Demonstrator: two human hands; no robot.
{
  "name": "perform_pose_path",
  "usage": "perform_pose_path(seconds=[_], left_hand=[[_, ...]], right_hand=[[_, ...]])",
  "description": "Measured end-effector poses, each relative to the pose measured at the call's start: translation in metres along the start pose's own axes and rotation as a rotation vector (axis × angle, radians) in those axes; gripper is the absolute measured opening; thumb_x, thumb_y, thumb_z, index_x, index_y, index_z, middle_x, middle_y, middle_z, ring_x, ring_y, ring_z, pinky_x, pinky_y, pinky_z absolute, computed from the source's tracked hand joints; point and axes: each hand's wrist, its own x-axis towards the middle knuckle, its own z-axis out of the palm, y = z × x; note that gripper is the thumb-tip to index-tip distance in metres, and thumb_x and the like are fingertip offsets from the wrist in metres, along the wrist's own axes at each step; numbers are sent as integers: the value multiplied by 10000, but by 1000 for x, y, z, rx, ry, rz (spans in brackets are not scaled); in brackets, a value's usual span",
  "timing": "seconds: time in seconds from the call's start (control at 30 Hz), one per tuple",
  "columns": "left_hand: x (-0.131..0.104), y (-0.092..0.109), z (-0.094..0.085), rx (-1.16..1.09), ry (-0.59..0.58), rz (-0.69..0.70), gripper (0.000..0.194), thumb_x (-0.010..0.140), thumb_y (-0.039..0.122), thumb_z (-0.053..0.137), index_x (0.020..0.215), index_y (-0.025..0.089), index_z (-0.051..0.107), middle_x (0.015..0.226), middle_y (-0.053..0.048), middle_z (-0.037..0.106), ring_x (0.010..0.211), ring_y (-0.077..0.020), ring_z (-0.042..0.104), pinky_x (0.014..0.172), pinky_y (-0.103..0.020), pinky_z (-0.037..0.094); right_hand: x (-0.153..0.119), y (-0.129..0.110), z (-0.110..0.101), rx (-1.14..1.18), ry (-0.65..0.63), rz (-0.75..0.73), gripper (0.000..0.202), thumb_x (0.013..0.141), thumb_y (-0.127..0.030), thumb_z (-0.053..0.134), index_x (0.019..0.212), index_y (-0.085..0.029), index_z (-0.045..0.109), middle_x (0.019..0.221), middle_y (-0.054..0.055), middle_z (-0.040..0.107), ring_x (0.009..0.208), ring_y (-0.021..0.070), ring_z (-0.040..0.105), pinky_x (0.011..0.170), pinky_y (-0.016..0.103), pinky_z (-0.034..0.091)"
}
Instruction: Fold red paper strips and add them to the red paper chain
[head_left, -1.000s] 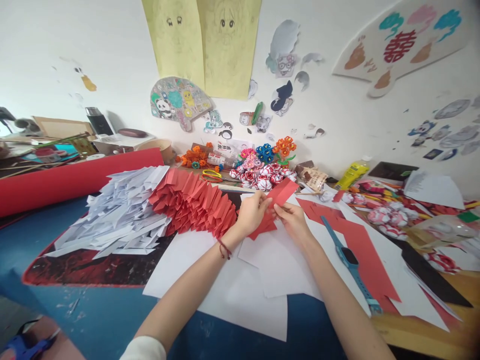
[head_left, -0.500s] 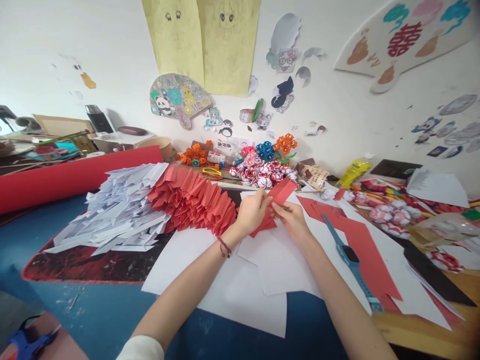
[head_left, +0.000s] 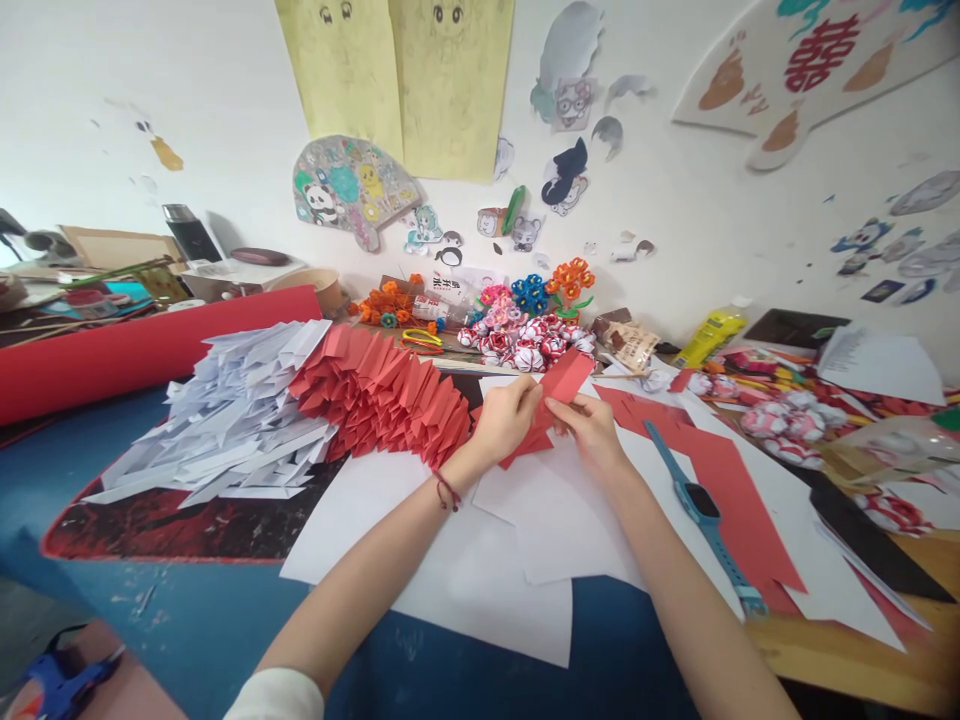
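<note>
A strip of red paper (head_left: 567, 377) is held up between my two hands, over white sheets (head_left: 480, 560). My left hand (head_left: 510, 415) is closed on its left side, fingers bent. On its lower right edge, my right hand (head_left: 589, 420) pinches the same strip between thumb and fingers. More red paper (head_left: 529, 450) lies just under my hands. Folded red pieces (head_left: 382, 390) stand packed in a long row to the left, touching a heap of folded white pieces (head_left: 240, 410).
Right of my hands lie a blue watch (head_left: 703, 503) and large red sheets (head_left: 739, 500). Paper flowers (head_left: 532, 340) crowd the back by the wall. A red roll (head_left: 150, 345) spans the back left; a blue glue gun (head_left: 64, 685) sits front left.
The view has shifted slightly. My right fingers have slid a little along the strip, a bit farther from my left hand. The strip stays held.
</note>
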Motion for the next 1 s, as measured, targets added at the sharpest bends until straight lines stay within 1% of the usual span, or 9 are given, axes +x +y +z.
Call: perform_pose_path(seconds=[0.1, 0.17, 0.23, 0.37, 0.47, 0.57, 0.7, 0.87, 1.0], left_hand=[[0, 0, 2, -29, -55, -26, 352, 981, 347, 382, 681, 191, 480, 594, 29, 574, 586, -108, 510, 648, -218, 375], [0, -1, 5, -40, -89, -24, 335, 964, 366, 424, 689, 187, 492, 593, 28, 586, 572, -106, 506, 615, -215, 367], [-1, -2, 7, -47, -107, -9, 299, 946, 345, 461, 698, 183, 496, 601, 28, 590, 562, -101, 495, 594, -211, 356], [-1, -3, 9, -34, -86, 42, 286, 946, 290, 444, 682, 182, 460, 583, 39, 531, 544, -93, 436, 574, -215, 319], [-1, -2, 8, -9, -71, 16, 289, 939, 283, 444, 669, 182, 454, 572, 43, 497, 548, -94, 416, 572, -219, 301], [-1, -3, 7, -28, -39, -35, 231, 928, 294, 464, 726, 186, 495, 610, 42, 533, 575, -98, 453, 592, -216, 323], [0, -5, 6, -50, 1, -24, 156, 901, 278, 499, 772, 191, 501, 637, 46, 544, 588, -98, 476, 599, -212, 335], [0, -5, 6, 12, 23, -73, 195, 893, 253, 475, 710, 189, 499, 571, 53, 489, 550, -97, 423, 580, -221, 310], [1, -5, 5, -9, 28, -84, 203, 890, 257, 472, 707, 183, 521, 601, 40, 558, 565, -95, 463, 598, -218, 335]], right_hand=[[1, 0, -1, 10, 28, -6, 275, 679, -416, 802, 678, -167, 685, 487, -17, 545, 450, 112, 441, 461, 277, 321], [1, -1, -2, 17, 49, -11, 249, 685, -390, 799, 684, -168, 685, 488, -20, 542, 454, 110, 440, 465, 274, 316], [1, -2, -2, 24, 66, -15, 232, 691, -368, 795, 674, -168, 679, 486, -21, 537, 457, 107, 438, 469, 271, 311], [0, -3, -1, 32, 70, -16, 244, 692, -359, 792, 627, -168, 655, 473, -23, 518, 453, 103, 428, 466, 271, 302], [0, -2, 0, 35, 69, -10, 245, 683, -366, 797, 642, -169, 657, 475, -25, 518, 454, 105, 429, 466, 272, 308], [1, -1, 0, 33, 73, 2, 252, 671, -376, 804, 666, -167, 663, 483, -22, 527, 457, 110, 439, 463, 273, 314], [2, 1, 0, 31, 56, 23, 275, 663, -391, 807, 649, -169, 647, 503, -18, 538, 461, 107, 449, 453, 268, 312], [2, 3, -1, 15, 8, 68, 281, 640, -390, 817, 617, -170, 644, 463, -14, 544, 438, 116, 458, 446, 275, 328], [1, 2, 0, 9, -13, 108, 286, 627, -376, 825, 589, -168, 632, 462, -4, 562, 427, 123, 476, 440, 278, 350]])
